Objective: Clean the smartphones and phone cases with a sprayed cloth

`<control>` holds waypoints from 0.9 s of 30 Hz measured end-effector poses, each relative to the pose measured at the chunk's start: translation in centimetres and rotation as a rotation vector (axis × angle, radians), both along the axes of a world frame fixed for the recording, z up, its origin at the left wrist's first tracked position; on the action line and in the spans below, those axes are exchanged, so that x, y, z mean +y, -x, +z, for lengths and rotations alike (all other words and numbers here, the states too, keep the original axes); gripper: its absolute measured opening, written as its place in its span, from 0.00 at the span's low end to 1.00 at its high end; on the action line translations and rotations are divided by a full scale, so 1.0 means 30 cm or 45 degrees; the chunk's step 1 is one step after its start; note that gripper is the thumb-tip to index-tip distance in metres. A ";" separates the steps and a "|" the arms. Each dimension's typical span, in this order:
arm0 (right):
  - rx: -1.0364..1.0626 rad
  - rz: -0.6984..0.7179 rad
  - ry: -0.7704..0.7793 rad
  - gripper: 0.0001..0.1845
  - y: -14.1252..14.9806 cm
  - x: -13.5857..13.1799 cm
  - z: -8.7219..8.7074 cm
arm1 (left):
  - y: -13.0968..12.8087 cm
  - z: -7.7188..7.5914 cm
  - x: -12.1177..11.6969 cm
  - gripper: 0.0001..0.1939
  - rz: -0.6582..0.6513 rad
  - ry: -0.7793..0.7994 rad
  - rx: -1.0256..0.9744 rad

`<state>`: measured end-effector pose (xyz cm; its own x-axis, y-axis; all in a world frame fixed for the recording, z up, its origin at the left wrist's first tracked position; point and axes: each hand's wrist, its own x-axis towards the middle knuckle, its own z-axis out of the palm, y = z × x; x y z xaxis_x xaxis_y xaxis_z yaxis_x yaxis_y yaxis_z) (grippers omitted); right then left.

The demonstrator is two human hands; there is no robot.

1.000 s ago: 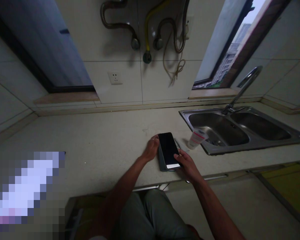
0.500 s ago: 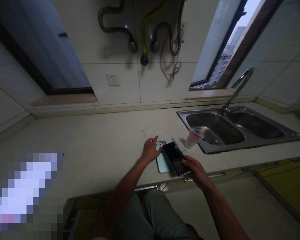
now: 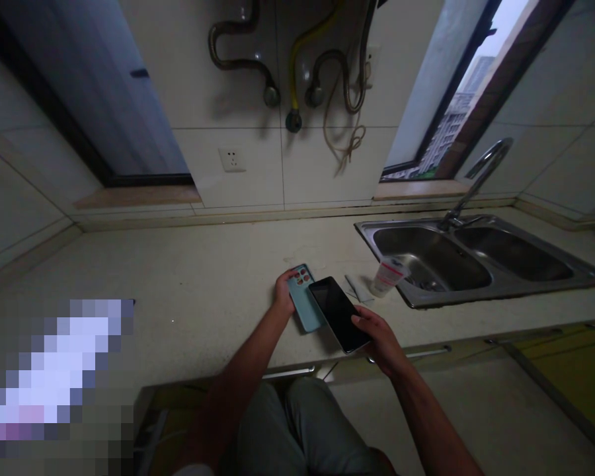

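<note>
My left hand (image 3: 284, 289) is closed on the left edge of a light blue phone case (image 3: 305, 307), whose camera cutouts show at its top end. My right hand (image 3: 383, 336) grips a smartphone (image 3: 341, 316) by its lower right side, thumb over the edge. The phone's dark screen faces up, and its left side overlaps the case from above. Beyond the phone a small pale flat piece (image 3: 359, 289) lies on the counter; what it is I cannot make out. A clear plastic cup (image 3: 388, 276) with red markings stands tilted beside it, against the sink rim.
A double steel sink (image 3: 412, 301) with a chrome faucet (image 3: 483, 162) is set into the right of the pale counter (image 3: 203, 277). Hoses (image 3: 238, 64) and a wall socket (image 3: 233, 160) are on the tiled wall. At lower left, a patch is pixelated.
My left hand has taken hold of the phone case, which has moved left and away from me. The phone has shifted slightly left in my right hand.
</note>
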<state>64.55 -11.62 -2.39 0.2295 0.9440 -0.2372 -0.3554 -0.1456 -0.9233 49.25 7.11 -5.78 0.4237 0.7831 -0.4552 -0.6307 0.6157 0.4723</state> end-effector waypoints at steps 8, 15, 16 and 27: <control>-0.096 0.131 -0.002 0.21 0.032 0.043 -0.009 | -0.028 0.025 -0.044 0.21 -0.150 -0.077 -0.289; -0.187 0.096 0.018 0.22 0.020 0.128 0.003 | -0.028 0.043 -0.079 0.38 -0.286 -0.113 -0.245; -0.186 0.098 0.024 0.22 0.019 0.143 0.005 | -0.029 0.045 -0.082 0.39 -0.275 -0.116 -0.240; -0.075 0.205 0.104 0.30 0.042 0.162 -0.006 | -0.055 0.041 -0.087 0.17 0.076 -0.288 -0.199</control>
